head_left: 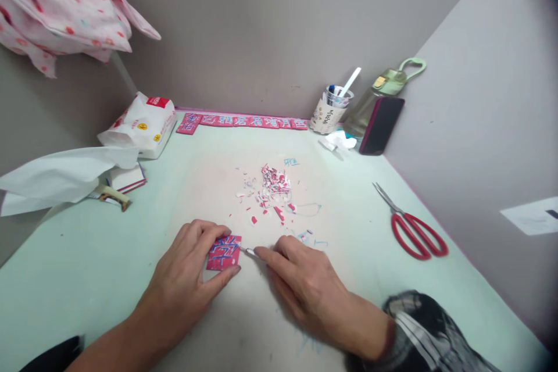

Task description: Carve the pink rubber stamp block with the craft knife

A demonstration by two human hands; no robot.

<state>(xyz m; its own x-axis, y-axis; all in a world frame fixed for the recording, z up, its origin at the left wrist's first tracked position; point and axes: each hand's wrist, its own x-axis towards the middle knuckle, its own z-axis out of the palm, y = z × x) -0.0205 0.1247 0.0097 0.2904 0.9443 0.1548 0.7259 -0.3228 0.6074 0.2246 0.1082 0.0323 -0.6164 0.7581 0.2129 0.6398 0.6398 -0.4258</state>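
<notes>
My left hand point(192, 264) steadies a pink square card point(223, 257) flat on the table, thumb at its lower edge and fingers at its top left. Blue character strokes with light outlines cover the card. In my right hand point(309, 282) is a slim silver craft knife point(250, 251), gripped like a pen. Its tip touches the card's right side. The rest of the knife's handle is hidden by my fingers. Beyond the card lies a heap of pink and white scraps point(275, 181), with smaller bits scattered around it.
A row of pink lettered squares point(248, 121) lines the back edge. Red-handled scissors point(414, 232) lie at right. A pen cup point(329, 110), green bottle point(370, 102), phone point(382, 126) and crumpled tissue point(337, 141) stand back right. A tissue pack point(143, 125) and tape dispenser point(111, 195) are left.
</notes>
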